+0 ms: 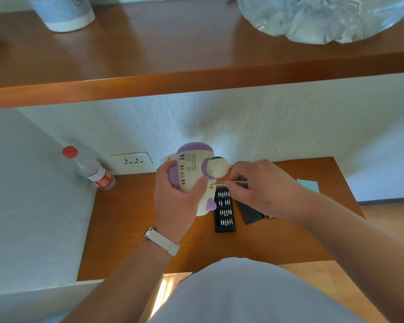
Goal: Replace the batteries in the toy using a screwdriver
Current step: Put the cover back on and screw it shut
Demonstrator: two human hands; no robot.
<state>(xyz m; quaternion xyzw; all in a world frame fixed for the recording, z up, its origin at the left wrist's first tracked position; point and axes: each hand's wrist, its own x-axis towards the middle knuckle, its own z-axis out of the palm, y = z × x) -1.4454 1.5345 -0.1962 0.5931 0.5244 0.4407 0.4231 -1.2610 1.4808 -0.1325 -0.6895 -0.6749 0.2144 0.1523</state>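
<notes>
Toy (191,173) gripped in left hand (175,201); right hand (259,185) pinches screwdriver (231,182).

Bit tray (224,213) close beside toy (191,167)

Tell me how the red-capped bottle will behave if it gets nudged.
The bottle looks like thin clear plastic, so probably it dents under a squeeze. It stands tall and narrow, so a high push would likely tip it; once down, its round body could roll.
</notes>
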